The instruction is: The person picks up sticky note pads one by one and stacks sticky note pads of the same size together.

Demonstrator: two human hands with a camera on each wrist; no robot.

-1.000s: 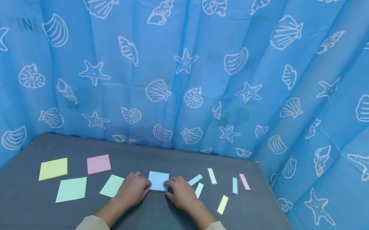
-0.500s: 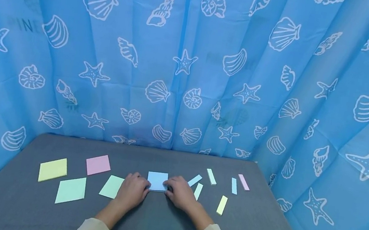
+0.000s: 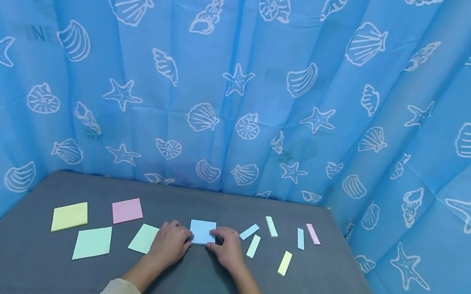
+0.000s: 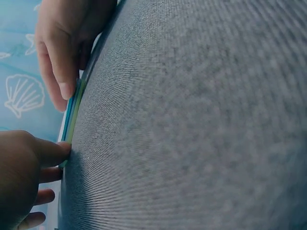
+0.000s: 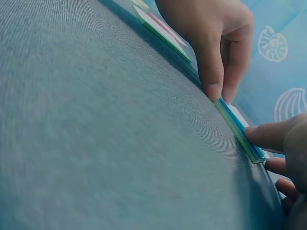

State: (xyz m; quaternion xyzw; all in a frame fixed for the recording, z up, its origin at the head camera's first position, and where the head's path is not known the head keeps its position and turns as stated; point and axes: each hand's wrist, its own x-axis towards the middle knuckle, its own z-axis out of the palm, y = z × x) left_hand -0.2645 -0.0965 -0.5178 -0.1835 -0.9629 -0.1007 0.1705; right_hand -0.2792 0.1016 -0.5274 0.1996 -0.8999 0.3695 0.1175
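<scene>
A light blue square sticky note pad [image 3: 202, 231] lies in the middle of the table, between both hands. Edge-on in the wrist views, it forms a stack with a green layer [image 5: 234, 127] beneath the blue. My left hand [image 3: 170, 243] pinches the stack's left end, thumb at the near corner and fingers behind it. My right hand [image 3: 228, 250] grips the right end, its thumb [image 5: 259, 135] against the near edge and the other fingers around the far side. The pad's corners are partly covered by the fingertips.
On the left of the grey table [image 3: 198, 291] lie a yellow pad [image 3: 70, 217], a pink pad [image 3: 127, 210], a green pad [image 3: 92, 243] and another green pad [image 3: 143, 238]. Several narrow strips, including a yellow one [image 3: 284, 263], are scattered right. A blue shell-print curtain [image 3: 227, 141] stands behind.
My right forearm has swung left and inward, and the right thumb has slid left along the stack's near edge. The left hand and the stack have stayed put.
</scene>
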